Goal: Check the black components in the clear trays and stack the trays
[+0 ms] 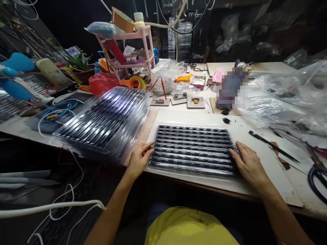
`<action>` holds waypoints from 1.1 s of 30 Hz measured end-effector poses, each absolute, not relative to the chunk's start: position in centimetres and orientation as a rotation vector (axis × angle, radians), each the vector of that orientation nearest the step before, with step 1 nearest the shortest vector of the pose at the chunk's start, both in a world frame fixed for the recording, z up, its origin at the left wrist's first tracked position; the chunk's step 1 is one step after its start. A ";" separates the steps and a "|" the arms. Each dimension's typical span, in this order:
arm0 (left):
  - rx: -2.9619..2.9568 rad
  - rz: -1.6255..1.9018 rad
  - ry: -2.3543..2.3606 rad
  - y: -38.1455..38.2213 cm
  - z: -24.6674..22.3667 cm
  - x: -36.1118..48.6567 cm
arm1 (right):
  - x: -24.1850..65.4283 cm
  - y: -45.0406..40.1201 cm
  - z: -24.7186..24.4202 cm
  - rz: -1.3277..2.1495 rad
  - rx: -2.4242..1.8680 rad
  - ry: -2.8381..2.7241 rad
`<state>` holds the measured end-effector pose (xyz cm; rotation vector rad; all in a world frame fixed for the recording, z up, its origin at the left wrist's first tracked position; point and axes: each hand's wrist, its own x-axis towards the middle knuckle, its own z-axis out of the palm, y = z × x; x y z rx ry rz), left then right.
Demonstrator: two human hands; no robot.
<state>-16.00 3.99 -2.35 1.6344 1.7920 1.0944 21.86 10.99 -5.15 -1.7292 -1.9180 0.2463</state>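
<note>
A clear plastic tray (191, 150) filled with rows of black strips lies flat on the white board at the table's front edge. My left hand (139, 160) grips its left edge between thumb and fingers. At the opposite edge, my right hand (249, 165) holds the tray the same way, thumb toward the rows. To the left stands a tall, slightly skewed stack of similar trays (104, 119), its top one also filled with dark strips.
Behind the tray sit small fixtures (195, 102) and a pink rack (146, 47). On the right lie a black stick (273, 146), scissors (318, 173) and plastic bags (281, 95). A blue fan (15, 76) and loose white cables are at the left.
</note>
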 end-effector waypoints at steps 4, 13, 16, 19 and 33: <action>1.682 1.088 1.739 3.3 -2.4 -15.9 | 21.5 10.5 -3.8 0.633 -1.676 -1.691; 1.395 1.157 1.622 3.1 -1.8 -15.5 | 20.8 9.3 0.3 1.166 -1.416 -1.072; 1.153 1.285 1.582 3.1 -1.7 -16.1 | 20.5 9.2 1.0 1.369 -1.157 -1.019; 0.916 1.428 1.495 2.8 -1.7 -16.5 | 20.6 9.5 1.1 1.320 -1.012 -0.897; 1.271 1.150 1.710 1.5 -1.3 -15.9 | 24.8 6.9 -0.8 0.861 -1.309 -0.691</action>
